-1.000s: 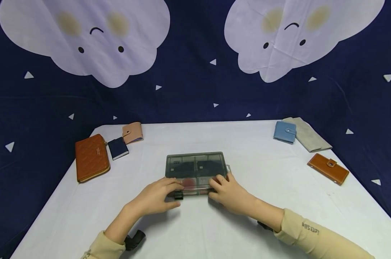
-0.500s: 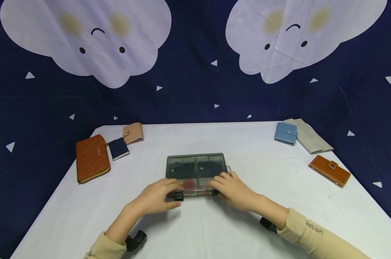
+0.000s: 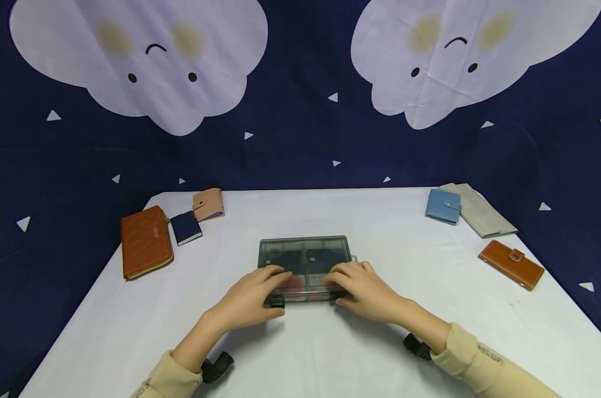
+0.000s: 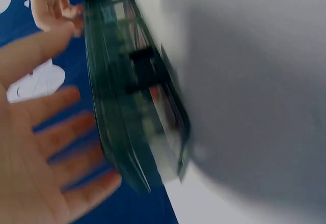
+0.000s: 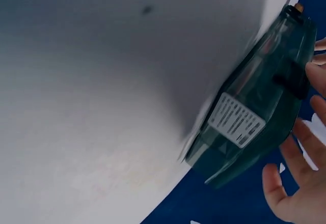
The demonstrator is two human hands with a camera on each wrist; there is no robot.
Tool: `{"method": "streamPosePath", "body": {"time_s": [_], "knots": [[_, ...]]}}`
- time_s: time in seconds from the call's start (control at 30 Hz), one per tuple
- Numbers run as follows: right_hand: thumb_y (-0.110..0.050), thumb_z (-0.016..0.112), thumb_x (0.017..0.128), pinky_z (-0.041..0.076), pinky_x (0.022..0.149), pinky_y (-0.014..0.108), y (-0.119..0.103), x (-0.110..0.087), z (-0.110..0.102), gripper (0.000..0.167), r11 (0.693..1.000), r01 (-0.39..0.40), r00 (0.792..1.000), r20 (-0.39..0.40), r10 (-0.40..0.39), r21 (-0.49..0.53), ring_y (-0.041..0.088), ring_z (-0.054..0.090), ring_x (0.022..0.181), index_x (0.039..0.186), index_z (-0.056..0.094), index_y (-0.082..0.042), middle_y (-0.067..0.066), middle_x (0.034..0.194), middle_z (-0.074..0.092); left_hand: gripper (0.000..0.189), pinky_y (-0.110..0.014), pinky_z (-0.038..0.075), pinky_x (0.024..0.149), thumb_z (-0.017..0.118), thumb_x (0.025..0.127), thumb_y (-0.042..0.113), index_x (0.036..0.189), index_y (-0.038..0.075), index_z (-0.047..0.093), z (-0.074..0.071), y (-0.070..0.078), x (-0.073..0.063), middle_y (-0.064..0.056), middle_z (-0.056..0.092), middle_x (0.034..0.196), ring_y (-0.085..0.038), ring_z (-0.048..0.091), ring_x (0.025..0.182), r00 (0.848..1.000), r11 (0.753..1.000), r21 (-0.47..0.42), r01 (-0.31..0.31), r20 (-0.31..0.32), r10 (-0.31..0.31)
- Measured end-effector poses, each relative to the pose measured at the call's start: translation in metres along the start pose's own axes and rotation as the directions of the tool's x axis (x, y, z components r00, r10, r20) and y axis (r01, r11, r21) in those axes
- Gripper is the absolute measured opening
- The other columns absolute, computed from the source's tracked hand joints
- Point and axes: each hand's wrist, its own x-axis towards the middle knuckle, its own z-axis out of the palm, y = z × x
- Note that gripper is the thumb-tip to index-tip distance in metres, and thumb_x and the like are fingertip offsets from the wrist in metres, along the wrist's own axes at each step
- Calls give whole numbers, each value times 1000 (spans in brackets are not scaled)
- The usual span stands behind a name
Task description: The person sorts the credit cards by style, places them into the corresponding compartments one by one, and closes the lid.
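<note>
A translucent dark green plastic storage box point(image 3: 304, 251), lid down, lies flat mid-table, with compartments and something reddish visible inside. Black latches sit on its front side; one latch point(image 4: 145, 68) shows in the left wrist view. My left hand point(image 3: 251, 298) is at the front left corner, fingers spread over the lid and thumb in front. In its wrist view the fingers look straight and blurred. At the front right, my right hand point(image 3: 367, 293) lays loosely bent fingers over the lid, its thumb close to the other latch point(image 5: 291, 79); contact is unclear. A printed label point(image 5: 237, 119) marks the box's side.
At the left lie a brown quilted zip wallet point(image 3: 147, 242), a dark blue booklet point(image 3: 186, 228) and a peach snap wallet point(image 3: 209, 204). The right side has a blue wallet point(image 3: 442, 206), a grey cloth-like piece point(image 3: 481, 213) and a tan strap wallet point(image 3: 511, 264).
My right hand has shifted slightly right on the box, its thumb drawing back from the front edge. My left fingers now reach a little farther over the lid. The box stays about in place.
</note>
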Motion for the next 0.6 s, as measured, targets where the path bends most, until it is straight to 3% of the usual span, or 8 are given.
{"method": "streamPosePath", "body": {"time_s": [0.17, 0.3, 0.43, 0.6], "knots": [[-32, 74, 77, 36, 91, 49, 4, -3, -1, 57, 993, -54, 999, 0, 54, -108, 26, 46, 117, 128, 54, -15, 7, 128, 51, 72, -54, 35, 99, 74, 75, 41, 134, 10, 48, 8, 8, 6, -15, 44, 134, -36, 39, 124, 998, 988, 143, 65, -11, -64], [-34, 74, 76, 36, 90, 51, 5, -5, -1, 58, 987, -70, 997, 5, 72, -143, 29, 47, 117, 127, 56, -13, 8, 127, 53, 69, -52, 40, 94, 74, 73, 44, 128, 8, 52, 13, 15, 10, -16, 47, 128, -36, 43, 118, 998, 959, 276, 69, -26, -64], [-33, 74, 76, 37, 89, 53, 5, -7, 1, 57, 984, -75, 997, 9, 77, -165, 30, 48, 116, 126, 56, -12, 9, 127, 53, 68, -50, 44, 88, 74, 72, 49, 123, 9, 51, 20, 22, 15, -14, 46, 122, -33, 45, 111, 998, 906, 418, 69, -41, -57], [-32, 75, 76, 38, 88, 52, 5, -8, 1, 56, 982, -70, 997, 0, 72, -176, 28, 49, 115, 126, 56, -13, 8, 127, 54, 68, -49, 47, 83, 74, 69, 54, 116, 11, 48, 28, 30, 21, -13, 45, 120, -31, 47, 106, 995, 817, 567, 104, -68, -79]]}}
